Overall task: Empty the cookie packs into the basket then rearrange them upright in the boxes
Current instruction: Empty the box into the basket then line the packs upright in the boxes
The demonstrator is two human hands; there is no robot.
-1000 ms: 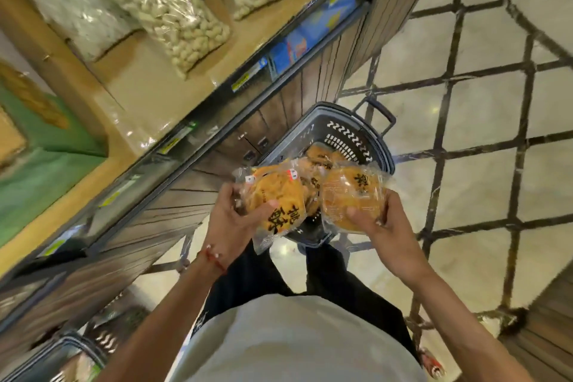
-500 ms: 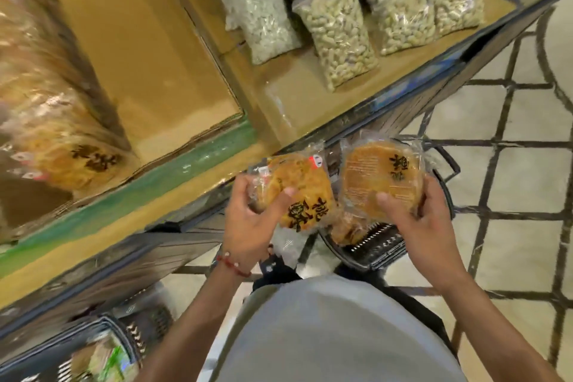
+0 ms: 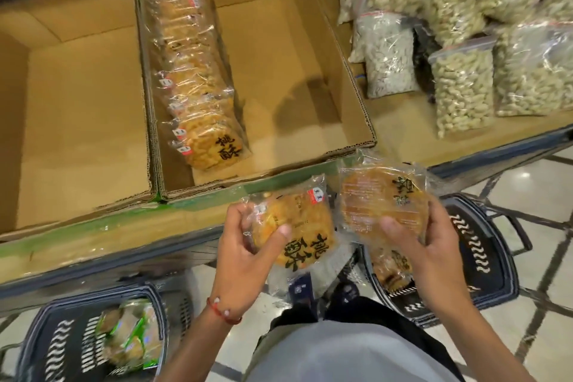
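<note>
My left hand (image 3: pixel 245 253) grips a clear-wrapped orange cookie pack (image 3: pixel 302 234) with black characters on it. My right hand (image 3: pixel 428 253) grips a second cookie pack (image 3: pixel 376 201), held just to the right of the first. Both packs hover in front of the shelf edge. Beyond them, the right cardboard box (image 3: pixel 359 108) holds a row of cookie packs (image 3: pixel 195 71) standing upright along its left wall. The left cardboard box (image 3: pixel 83 108) shows no packs. Below my right hand, a dark basket (image 3: pixel 486 260) on the floor holds more cookie packs (image 3: pixel 392 267).
Clear bags of peanuts (image 3: pixel 459 87) and pale seeds (image 3: pixel 387 56) lie on the shelf right of the boxes. A second dark basket (image 3: pixel 65 347) with green-wrapped packs stands at the lower left floor. Tiled floor with dark lines spreads to the right.
My view has swung up from the basket to the shelf boxes. Both hands, still holding their packs, have risen from over the basket to the shelf's front edge.
</note>
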